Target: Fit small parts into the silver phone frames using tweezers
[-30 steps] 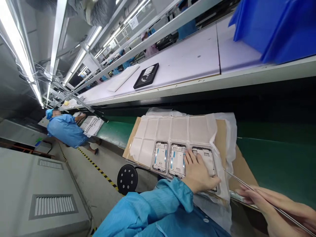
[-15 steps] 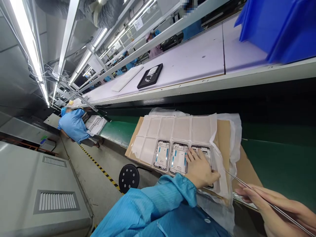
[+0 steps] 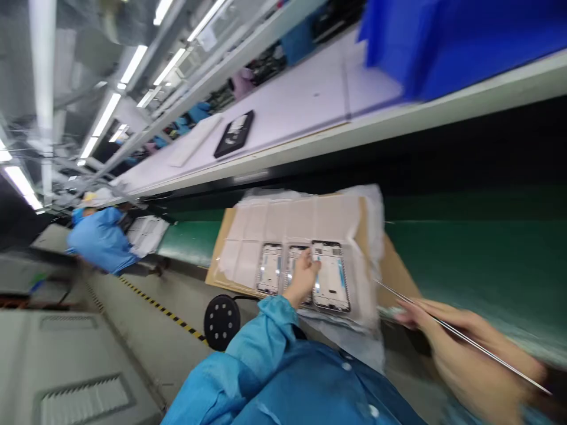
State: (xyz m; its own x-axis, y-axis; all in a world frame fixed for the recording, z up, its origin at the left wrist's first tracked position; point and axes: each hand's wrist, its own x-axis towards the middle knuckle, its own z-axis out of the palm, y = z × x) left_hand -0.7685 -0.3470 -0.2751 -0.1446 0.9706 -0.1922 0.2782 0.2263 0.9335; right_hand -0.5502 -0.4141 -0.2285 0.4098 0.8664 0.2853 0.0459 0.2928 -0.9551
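My left hand (image 3: 302, 276) is closed on the left edge of a phone frame (image 3: 331, 278), a pale plate with a dark rim and blue strips. This frame looks slightly raised over the right end of a clear compartment tray (image 3: 290, 221). Beside it in the tray's near row lie a second phone frame (image 3: 291, 260), partly behind my left hand, and a third phone frame (image 3: 270, 268). To the right, my right hand (image 3: 465, 342) grips metal tweezers (image 3: 482, 349), their tips pointing left towards the tray's edge. Motion blurs the right hand somewhat.
Brown cardboard (image 3: 394, 265) lies under the tray on a green bench (image 3: 465, 254). Above runs a white shelf (image 3: 301, 97) with a black tray (image 3: 234, 134) and a blue bin (image 3: 465, 47). A stool (image 3: 221, 321) stands below; a person in blue (image 3: 101, 239) is farther left.
My left hand has moved from lying spread over the right phone frame to grasping its left edge, and the frame now looks raised. The view has shifted; the tweezers stay in my right hand.
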